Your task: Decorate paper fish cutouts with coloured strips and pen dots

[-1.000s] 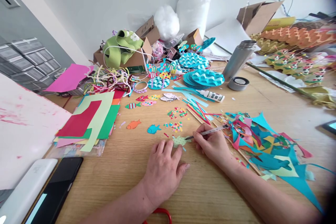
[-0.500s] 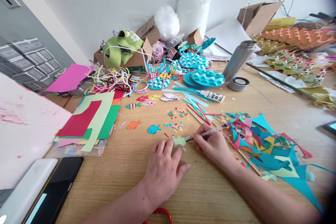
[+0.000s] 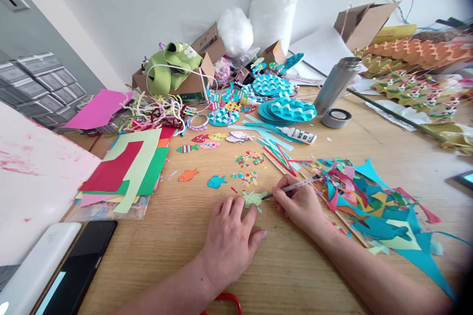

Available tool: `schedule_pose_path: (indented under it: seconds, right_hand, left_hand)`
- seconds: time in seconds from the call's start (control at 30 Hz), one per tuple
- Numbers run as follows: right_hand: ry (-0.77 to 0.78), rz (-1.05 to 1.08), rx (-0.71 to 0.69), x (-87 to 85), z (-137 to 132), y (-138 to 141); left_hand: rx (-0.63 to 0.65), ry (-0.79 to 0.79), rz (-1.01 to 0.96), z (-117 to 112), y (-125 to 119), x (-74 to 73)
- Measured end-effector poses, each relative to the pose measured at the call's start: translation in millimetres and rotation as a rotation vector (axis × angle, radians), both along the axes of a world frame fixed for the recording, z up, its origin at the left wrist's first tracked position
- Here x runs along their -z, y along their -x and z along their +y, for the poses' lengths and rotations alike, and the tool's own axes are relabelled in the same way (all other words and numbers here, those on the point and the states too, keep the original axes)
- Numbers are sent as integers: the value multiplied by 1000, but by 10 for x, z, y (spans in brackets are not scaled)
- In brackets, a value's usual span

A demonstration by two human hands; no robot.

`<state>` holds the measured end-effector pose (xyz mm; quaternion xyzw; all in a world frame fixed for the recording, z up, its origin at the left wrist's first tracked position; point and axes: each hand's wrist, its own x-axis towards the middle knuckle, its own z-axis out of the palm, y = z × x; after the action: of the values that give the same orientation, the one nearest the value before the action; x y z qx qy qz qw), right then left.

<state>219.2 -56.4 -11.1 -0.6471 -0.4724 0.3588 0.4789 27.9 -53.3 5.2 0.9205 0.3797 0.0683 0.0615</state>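
Note:
My left hand lies flat on the wooden table, fingers spread, its fingertips pressing the near edge of a small pale green paper fish. My right hand is closed round a thin pen in a writing grip. The pen's tip touches the right end of the green fish. Just beyond lie small coloured paper dots, a blue paper fish and an orange paper fish.
A heap of coloured paper scraps lies right of my right hand. Stacked coloured sheets lie left, a phone near left. A glue bottle, steel flask, blue wavy discs, boxes and red scissor handles are around.

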Motion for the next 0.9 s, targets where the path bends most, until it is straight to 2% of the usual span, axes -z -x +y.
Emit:
schedule_pose_path:
  seconds: [0.13, 0.33, 0.63, 0.77, 0.9]
  right_hand:
    - [0, 38, 9, -22, -10, 9]
    - [-79, 101, 138, -75, -48, 14]
    - [-257, 0, 217, 13, -39, 17]
    - [-283, -140, 276, 45, -11, 50]
    - [-313, -245, 275, 70, 13, 65]
  left_hand:
    - [-1, 9, -3, -2, -1, 4]
    - [-14, 9, -37, -11, 10, -18]
    - [-32, -20, -168, 5, 61, -26]
    - [4, -37, -207, 56, 92, -47]
    - [24, -30, -239, 113, 117, -17]
